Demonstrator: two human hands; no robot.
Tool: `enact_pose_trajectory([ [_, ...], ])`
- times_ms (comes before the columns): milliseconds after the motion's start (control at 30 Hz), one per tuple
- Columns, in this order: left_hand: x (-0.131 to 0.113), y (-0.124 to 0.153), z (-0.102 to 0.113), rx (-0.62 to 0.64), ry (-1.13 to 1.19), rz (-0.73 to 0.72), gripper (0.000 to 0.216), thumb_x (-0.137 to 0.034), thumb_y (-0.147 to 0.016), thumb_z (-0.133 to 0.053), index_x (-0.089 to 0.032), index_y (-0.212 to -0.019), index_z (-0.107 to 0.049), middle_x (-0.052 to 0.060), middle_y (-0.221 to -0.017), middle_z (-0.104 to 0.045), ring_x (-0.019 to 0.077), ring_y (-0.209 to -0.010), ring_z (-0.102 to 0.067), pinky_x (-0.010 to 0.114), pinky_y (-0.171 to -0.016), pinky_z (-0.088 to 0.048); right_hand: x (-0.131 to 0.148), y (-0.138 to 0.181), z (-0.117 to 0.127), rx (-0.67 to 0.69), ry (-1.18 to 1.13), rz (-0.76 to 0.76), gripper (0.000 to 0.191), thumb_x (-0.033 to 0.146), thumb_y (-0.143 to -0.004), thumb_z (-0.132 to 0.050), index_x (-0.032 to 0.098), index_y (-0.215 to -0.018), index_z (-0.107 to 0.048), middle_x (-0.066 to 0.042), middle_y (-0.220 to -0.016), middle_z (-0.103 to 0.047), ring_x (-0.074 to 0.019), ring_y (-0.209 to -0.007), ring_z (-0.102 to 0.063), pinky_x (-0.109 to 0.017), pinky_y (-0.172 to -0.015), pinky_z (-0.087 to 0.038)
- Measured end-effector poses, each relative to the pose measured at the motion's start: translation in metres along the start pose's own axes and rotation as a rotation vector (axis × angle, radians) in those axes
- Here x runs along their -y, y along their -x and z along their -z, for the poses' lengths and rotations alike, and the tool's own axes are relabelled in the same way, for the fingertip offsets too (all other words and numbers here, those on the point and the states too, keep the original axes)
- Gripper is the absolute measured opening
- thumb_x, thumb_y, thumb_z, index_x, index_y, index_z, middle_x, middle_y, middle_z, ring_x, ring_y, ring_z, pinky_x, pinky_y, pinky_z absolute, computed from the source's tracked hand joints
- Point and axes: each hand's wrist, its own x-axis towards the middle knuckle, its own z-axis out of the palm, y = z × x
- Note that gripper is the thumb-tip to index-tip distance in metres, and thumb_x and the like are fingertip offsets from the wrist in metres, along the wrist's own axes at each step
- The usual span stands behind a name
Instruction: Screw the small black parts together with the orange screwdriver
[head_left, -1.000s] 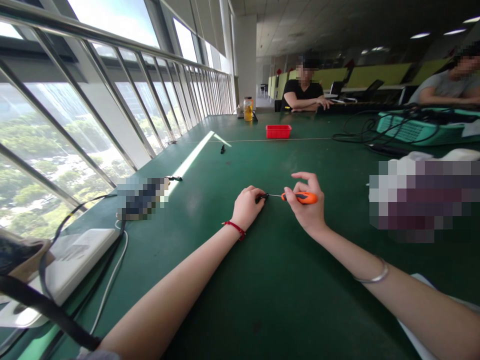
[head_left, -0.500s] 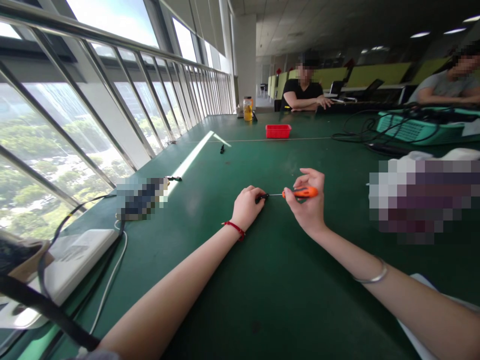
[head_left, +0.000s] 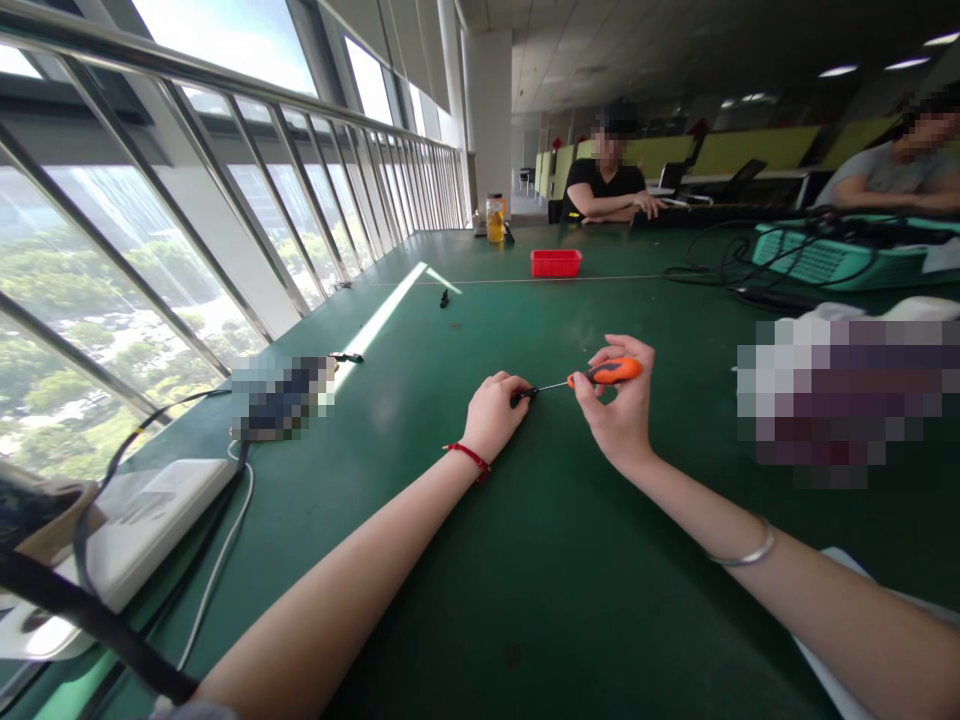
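Observation:
My left hand rests on the green table, its fingers closed on a small black part that is mostly hidden by them. Between the thumb and fingers of my right hand is a screwdriver with an orange and black handle. Its thin metal shaft points left and slopes down, and the tip meets the black part at my left fingertips. I cannot make out where exactly the tip sits on the part.
Ahead on the green table lie a small black piece, another black piece and a red bin. A white power strip with cables is at left. A teal basket stands at right. Two people sit beyond.
The screwdriver's handle has risen and shifted slightly right, so the shaft is now tilted rather than nearly level. My left hand and the black part have stayed put.

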Motion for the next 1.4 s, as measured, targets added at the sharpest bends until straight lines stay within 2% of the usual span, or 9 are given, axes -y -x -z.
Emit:
enact_pose_trajectory([
  [167,0.001,0.0,-0.001,-0.002,-0.011,-0.006,0.018,-0.016,-0.079,-0.054,-0.019,-0.091,-0.067,0.004,-0.09,-0.062,0.0177,-0.087,-0.058,0.028,-0.077,-0.048,0.002,0.0,0.002,0.096,0.058,-0.053,0.021,0.037,-0.08,-0.055,0.023,-0.093,-0.048,0.008,-0.054,-0.045,-0.0116,-0.049,-0.047,-0.028,-0.058,-0.041],
  [300,0.002,0.0,-0.001,-0.001,-0.015,-0.014,0.017,-0.016,-0.08,-0.054,-0.019,-0.091,-0.066,0.004,-0.089,-0.061,0.0176,-0.087,-0.058,0.028,-0.076,-0.048,0.008,0.0,0.003,0.161,0.019,-0.06,0.016,0.036,-0.082,-0.053,0.022,-0.076,-0.049,0.004,-0.062,-0.054,-0.0108,-0.051,-0.051,-0.026,-0.055,-0.04],
  [433,0.001,0.0,-0.001,-0.005,-0.017,-0.013,0.017,-0.016,-0.079,-0.054,-0.019,-0.09,-0.066,0.004,-0.088,-0.061,0.0176,-0.086,-0.058,0.027,-0.075,-0.048,0.008,0.0,0.002,0.142,-0.007,-0.054,0.014,0.033,-0.079,-0.056,0.022,-0.086,-0.049,0.005,-0.064,-0.051,-0.0099,-0.048,-0.049,-0.026,-0.052,-0.04],
  [667,0.0,0.0,0.0,0.001,-0.011,-0.008,0.017,-0.015,-0.079,-0.053,-0.019,-0.09,-0.066,0.004,-0.089,-0.062,0.018,-0.087,-0.058,0.027,-0.075,-0.048,0.001,0.001,-0.001,0.023,-0.019,-0.027,0.039,0.032,-0.074,-0.06,0.023,-0.107,-0.04,0.001,-0.081,-0.051,-0.0135,-0.062,-0.053,-0.029,-0.056,-0.045],
  [767,0.0,0.0,0.0,0.004,-0.013,-0.009,0.017,-0.015,-0.079,-0.054,-0.019,-0.09,-0.066,0.004,-0.09,-0.062,0.018,-0.088,-0.058,0.028,-0.075,-0.048,0.002,0.001,0.001,0.058,0.045,-0.027,0.029,0.035,-0.079,-0.056,0.023,-0.102,-0.045,0.005,-0.066,-0.049,-0.0133,-0.057,-0.051,-0.029,-0.06,-0.043],
  [900,0.001,0.0,0.0,-0.003,-0.01,-0.019,0.017,-0.016,-0.08,-0.054,-0.018,-0.091,-0.066,0.004,-0.089,-0.062,0.0183,-0.087,-0.057,0.028,-0.075,-0.048,0.007,0.002,0.004,0.207,0.031,-0.046,0.017,0.037,-0.082,-0.052,0.022,-0.078,-0.051,0.006,-0.055,-0.049,-0.0103,-0.046,-0.047,-0.026,-0.051,-0.037],
  [1033,0.002,0.0,-0.001,-0.006,-0.011,-0.024,0.016,-0.016,-0.079,-0.054,-0.019,-0.09,-0.066,0.004,-0.088,-0.062,0.0179,-0.086,-0.057,0.028,-0.075,-0.048,0.008,0.002,0.003,0.192,-0.006,-0.045,0.014,0.034,-0.081,-0.055,0.022,-0.085,-0.05,0.006,-0.057,-0.048,-0.0096,-0.046,-0.047,-0.025,-0.051,-0.038],
  [1267,0.002,0.0,-0.001,-0.009,-0.012,-0.027,0.017,-0.015,-0.079,-0.054,-0.019,-0.089,-0.066,0.004,-0.088,-0.061,0.0181,-0.086,-0.057,0.028,-0.074,-0.048,0.001,0.0,0.0,0.041,-0.026,-0.014,0.05,0.031,-0.072,-0.061,0.023,-0.114,-0.036,0.002,-0.081,-0.05,-0.0115,-0.056,-0.051,-0.028,-0.054,-0.044],
  [1400,0.003,0.0,-0.001,-0.009,-0.01,-0.024,0.017,-0.015,-0.079,-0.053,-0.019,-0.09,-0.066,0.004,-0.089,-0.061,0.0179,-0.086,-0.057,0.028,-0.074,-0.048,0.003,0.001,0.002,0.112,0.049,-0.068,0.027,0.035,-0.078,-0.056,0.022,-0.1,-0.046,0.007,-0.06,-0.047,-0.0122,-0.051,-0.05,-0.028,-0.058,-0.042],
])
